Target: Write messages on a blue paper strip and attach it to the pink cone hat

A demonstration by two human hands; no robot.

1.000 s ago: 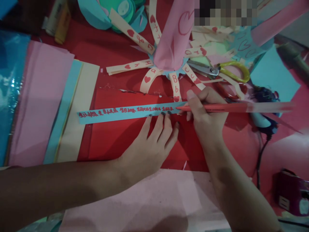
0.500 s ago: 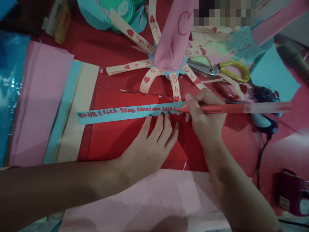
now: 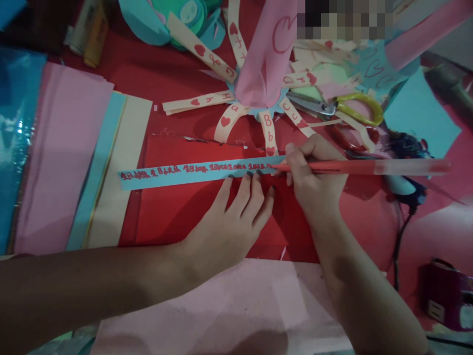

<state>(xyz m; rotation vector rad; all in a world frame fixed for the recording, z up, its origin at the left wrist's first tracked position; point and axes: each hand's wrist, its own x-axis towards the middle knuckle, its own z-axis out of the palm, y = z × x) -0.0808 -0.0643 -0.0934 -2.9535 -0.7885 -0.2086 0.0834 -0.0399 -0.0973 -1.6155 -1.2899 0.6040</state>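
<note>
A light blue paper strip [image 3: 166, 176] with red handwriting along it lies over red paper [image 3: 177, 212]. My left hand [image 3: 236, 217] rests flat with fingers spread, its fingertips on the strip's lower edge. In my right hand [image 3: 314, 172] is a red pen [image 3: 354, 166], its tip touching the strip near the right end of the writing. Just beyond the strip stands a pink paper cone [image 3: 264, 54] ringed by cream strips with red letters and hearts.
Scissors with yellow handles [image 3: 360, 109] lie at the upper right, near a black cable [image 3: 397, 246]. Pink sheets [image 3: 59, 158] and cream paper [image 3: 118, 167] are stacked at the left. A purple device [image 3: 449, 296] sits at the lower right.
The pen tip has moved slightly right along the strip, and the red writing reaches a little further. My left hand has stayed in place.
</note>
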